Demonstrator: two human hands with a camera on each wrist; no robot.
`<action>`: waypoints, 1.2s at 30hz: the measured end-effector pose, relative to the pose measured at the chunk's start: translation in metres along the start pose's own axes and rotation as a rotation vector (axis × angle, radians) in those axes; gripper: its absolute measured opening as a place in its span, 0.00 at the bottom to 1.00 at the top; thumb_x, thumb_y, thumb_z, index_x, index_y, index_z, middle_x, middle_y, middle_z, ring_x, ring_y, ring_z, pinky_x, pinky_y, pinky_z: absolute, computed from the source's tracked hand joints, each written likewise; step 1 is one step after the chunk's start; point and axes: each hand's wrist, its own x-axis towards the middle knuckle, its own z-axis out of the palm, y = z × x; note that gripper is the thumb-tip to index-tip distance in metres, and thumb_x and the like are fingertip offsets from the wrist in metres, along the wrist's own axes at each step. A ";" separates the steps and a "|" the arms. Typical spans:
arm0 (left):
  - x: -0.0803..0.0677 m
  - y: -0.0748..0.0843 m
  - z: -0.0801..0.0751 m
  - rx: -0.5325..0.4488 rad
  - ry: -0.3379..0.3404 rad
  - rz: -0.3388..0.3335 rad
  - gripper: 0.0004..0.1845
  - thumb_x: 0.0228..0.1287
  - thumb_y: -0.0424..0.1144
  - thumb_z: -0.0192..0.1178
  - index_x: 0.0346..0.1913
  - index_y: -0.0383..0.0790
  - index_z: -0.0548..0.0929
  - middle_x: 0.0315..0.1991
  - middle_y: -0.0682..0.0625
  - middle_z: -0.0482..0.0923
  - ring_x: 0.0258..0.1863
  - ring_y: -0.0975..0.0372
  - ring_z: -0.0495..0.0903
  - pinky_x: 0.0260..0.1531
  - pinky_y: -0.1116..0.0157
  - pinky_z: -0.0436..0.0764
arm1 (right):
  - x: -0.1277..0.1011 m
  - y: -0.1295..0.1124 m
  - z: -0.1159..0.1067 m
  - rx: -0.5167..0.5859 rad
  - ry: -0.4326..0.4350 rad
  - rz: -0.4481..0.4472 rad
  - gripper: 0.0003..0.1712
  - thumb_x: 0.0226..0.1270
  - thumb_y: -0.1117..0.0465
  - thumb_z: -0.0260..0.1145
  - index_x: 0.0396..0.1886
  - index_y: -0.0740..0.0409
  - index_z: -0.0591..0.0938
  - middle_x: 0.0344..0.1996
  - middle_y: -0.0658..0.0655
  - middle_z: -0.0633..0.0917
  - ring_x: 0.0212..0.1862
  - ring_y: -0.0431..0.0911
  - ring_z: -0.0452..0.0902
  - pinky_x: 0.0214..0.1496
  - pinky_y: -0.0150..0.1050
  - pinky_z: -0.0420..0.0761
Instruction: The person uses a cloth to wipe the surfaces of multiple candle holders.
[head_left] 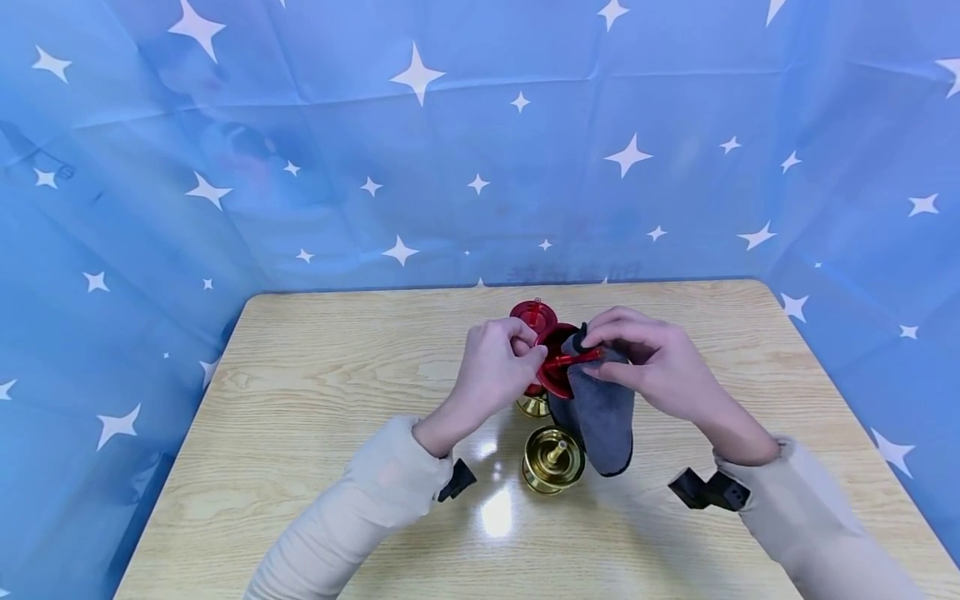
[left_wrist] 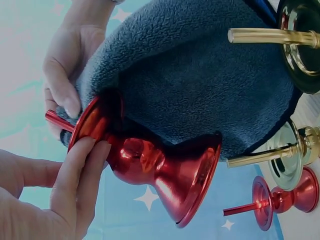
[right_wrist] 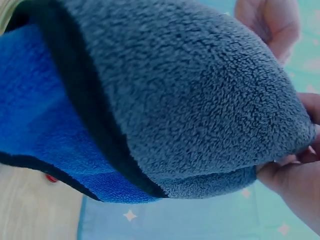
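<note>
A shiny red metal candle holder [left_wrist: 131, 159] is raised off the table and lies sideways in the left wrist view. My left hand [head_left: 495, 358] pinches the rim of its dish between thumb and fingers. The holder's red stem [head_left: 573, 359] points toward my right hand [head_left: 660, 362]. That hand pinches a grey cloth [head_left: 606, 417] between thumb and fingers, close by the stem. In the left wrist view the cloth lies against the holder's dish and body. Blue fabric with black edging [right_wrist: 55, 100] shows on the cloth's other side in the right wrist view.
A gold candle holder [head_left: 553, 475] stands upright on the wooden table [head_left: 337, 375], just in front of the hands. Behind it a second gold holder [head_left: 534, 407] is partly covered. Another red holder [head_left: 528, 312] stands farther back. Blue star-patterned fabric [head_left: 480, 142] hangs behind.
</note>
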 end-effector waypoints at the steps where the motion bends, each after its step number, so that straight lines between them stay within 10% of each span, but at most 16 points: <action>1: 0.000 0.000 0.000 -0.008 -0.001 -0.004 0.02 0.55 0.29 0.61 0.28 0.33 0.80 0.17 0.52 0.75 0.15 0.67 0.72 0.24 0.71 0.73 | 0.000 -0.002 -0.002 0.008 0.001 -0.002 0.18 0.43 0.84 0.66 0.34 0.65 0.81 0.38 0.59 0.79 0.43 0.42 0.74 0.40 0.27 0.76; 10: 0.007 -0.013 0.002 -0.355 -0.088 -0.144 0.03 0.58 0.24 0.58 0.32 0.24 0.77 0.22 0.45 0.75 0.17 0.58 0.80 0.24 0.63 0.81 | 0.000 -0.016 -0.024 0.132 0.083 0.022 0.21 0.41 0.90 0.62 0.36 0.71 0.81 0.40 0.59 0.79 0.41 0.43 0.77 0.35 0.28 0.79; 16: 0.013 -0.017 -0.005 -0.578 -0.203 -0.238 0.08 0.61 0.24 0.55 0.42 0.22 0.76 0.31 0.43 0.74 0.20 0.63 0.78 0.29 0.65 0.81 | 0.005 -0.016 -0.027 -0.027 0.077 0.097 0.21 0.41 0.86 0.65 0.38 0.69 0.82 0.40 0.54 0.80 0.38 0.41 0.78 0.32 0.28 0.79; 25: 0.019 -0.012 -0.010 -0.554 -0.298 -0.235 0.13 0.66 0.27 0.50 0.51 0.25 0.75 0.42 0.38 0.75 0.30 0.58 0.81 0.34 0.63 0.81 | 0.008 -0.007 -0.012 -0.138 -0.073 0.069 0.20 0.46 0.80 0.68 0.43 0.67 0.81 0.41 0.56 0.78 0.35 0.38 0.76 0.30 0.27 0.76; 36: 0.017 -0.009 -0.013 -0.523 -0.248 -0.267 0.19 0.55 0.23 0.61 0.51 0.29 0.77 0.36 0.44 0.75 0.34 0.60 0.78 0.36 0.61 0.80 | 0.010 -0.002 -0.005 -0.234 -0.082 0.062 0.21 0.45 0.79 0.69 0.42 0.63 0.82 0.41 0.55 0.79 0.40 0.40 0.73 0.34 0.26 0.73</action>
